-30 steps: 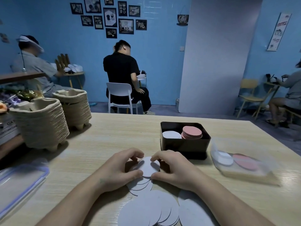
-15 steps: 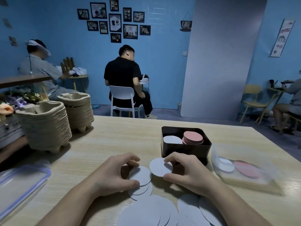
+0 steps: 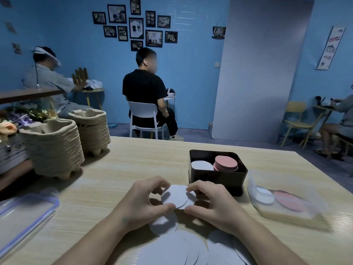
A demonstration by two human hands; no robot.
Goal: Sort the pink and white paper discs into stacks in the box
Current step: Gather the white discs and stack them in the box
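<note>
Two hands meet in front of a dark box on a pale wood table. The left hand pinches a white disc between its thumb and fingers. The right hand pinches another white disc, and that one sits partly under the first, so the two overlap. Both discs are just in front of the box, close to its near wall and lifted a little off the table. Inside the box there is a white stack on the left and a taller pink stack on the right, side by side. More loose white discs lie spread on the table nearer to the person than the box, under and between the wrists. To the right of the box sits a clear tub with a white disc and a pink disc in it. Far to the left of the box stand two piles of brown paper trays. A clear lid with a blue edge lies left of the box, at the near table edge.
</note>
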